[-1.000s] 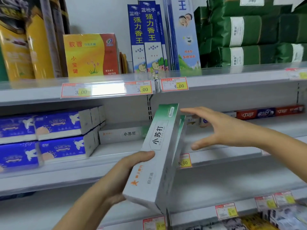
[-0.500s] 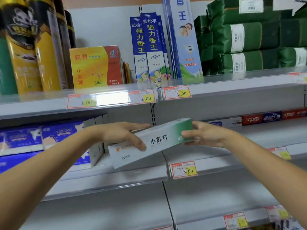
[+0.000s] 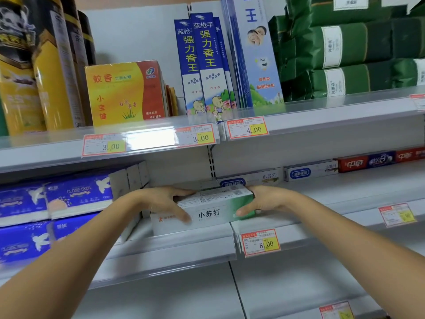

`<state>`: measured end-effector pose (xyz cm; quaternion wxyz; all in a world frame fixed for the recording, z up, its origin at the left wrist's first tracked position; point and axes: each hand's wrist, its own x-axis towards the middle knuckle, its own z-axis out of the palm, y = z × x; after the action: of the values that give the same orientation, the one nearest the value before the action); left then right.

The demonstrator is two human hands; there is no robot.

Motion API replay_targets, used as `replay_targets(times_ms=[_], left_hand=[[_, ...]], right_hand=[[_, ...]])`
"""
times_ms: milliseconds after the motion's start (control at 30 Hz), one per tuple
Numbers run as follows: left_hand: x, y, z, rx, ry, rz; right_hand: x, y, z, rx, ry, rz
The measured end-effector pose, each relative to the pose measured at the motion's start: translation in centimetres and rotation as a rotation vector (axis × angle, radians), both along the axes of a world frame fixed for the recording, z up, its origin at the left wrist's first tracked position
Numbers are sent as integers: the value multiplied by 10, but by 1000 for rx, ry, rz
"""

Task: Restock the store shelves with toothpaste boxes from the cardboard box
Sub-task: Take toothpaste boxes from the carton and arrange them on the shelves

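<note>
A white and green toothpaste box [image 3: 213,209] lies lengthwise on the middle shelf [image 3: 184,238], near its front edge. My left hand [image 3: 165,203] grips its left end, thumb down the front face and fingers over the top. My right hand [image 3: 259,200] holds the green right end, thumb on the front. A second box of the same kind seems to sit under or behind it; I cannot tell which. More toothpaste boxes [image 3: 308,172] line the back of the shelf to the right. The cardboard box is out of view.
Blue tissue packs [image 3: 69,199] are stacked just left of my left hand. The upper shelf carries yellow cans [image 3: 34,72], an orange box [image 3: 124,93], tall blue boxes [image 3: 204,61] and green packs [image 3: 345,54]. Price tags [image 3: 259,242] run along the shelf edges. Red toothpaste boxes [image 3: 377,161] lie far right.
The toothpaste box went from upright in my left hand to flat between both hands, then down and forward onto the middle shelf. My right hand came in and took its green end.
</note>
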<state>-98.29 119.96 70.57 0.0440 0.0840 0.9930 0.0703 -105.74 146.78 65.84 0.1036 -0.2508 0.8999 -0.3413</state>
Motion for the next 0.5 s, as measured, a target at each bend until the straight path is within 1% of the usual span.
replay_targets(times_ms=[67,233,367,500], left_hand=[[0,-7,-7,-7,14,21],[-1,-22,-20,-132,125,61],[3,-27,-21,-241,136,101],[2,-30,-24,-264,125,119]], right_hand=[[-4,-7,-3,29,13,5],[-12,-26,-5,101,78,2],[-12,-43,-9,152,166,-9],[-12,-51,-13,171,211,-5]])
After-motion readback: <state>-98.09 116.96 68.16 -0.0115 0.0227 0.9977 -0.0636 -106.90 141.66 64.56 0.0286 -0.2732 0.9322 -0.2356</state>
